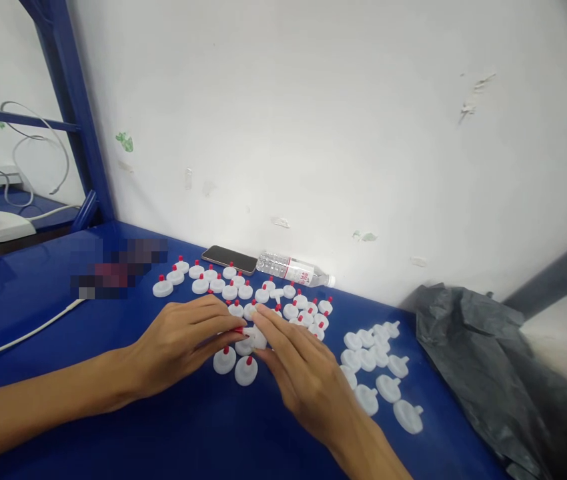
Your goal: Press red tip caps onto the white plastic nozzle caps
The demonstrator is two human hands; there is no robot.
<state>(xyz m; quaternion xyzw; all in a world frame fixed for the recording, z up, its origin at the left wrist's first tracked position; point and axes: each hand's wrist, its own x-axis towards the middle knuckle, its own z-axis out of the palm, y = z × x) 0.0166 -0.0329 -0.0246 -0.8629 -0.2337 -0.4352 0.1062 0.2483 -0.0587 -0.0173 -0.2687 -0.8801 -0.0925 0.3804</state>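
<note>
My left hand (176, 343) pinches a small red tip cap (239, 329) between thumb and fingers. My right hand (308, 373) is closed on a white round nozzle lid (259, 339), its spout pointing left and meeting the red cap. Fingers hide part of both pieces. Just below them stand two white lids with red tips, one of them a capped lid (246, 371). Behind my hands sit several more red-tipped lids (231, 291). To the right of my right hand lie several white lids without red tips (388, 388).
A phone (229, 259) and a clear plastic bottle (294, 269) lie along the white wall. A dark plastic bag (473, 360) slumps at the right of the blue table (203, 440). A white cable (23, 333) crosses the left side, near a blurred patch. Blue frame posts (71, 87) rise behind.
</note>
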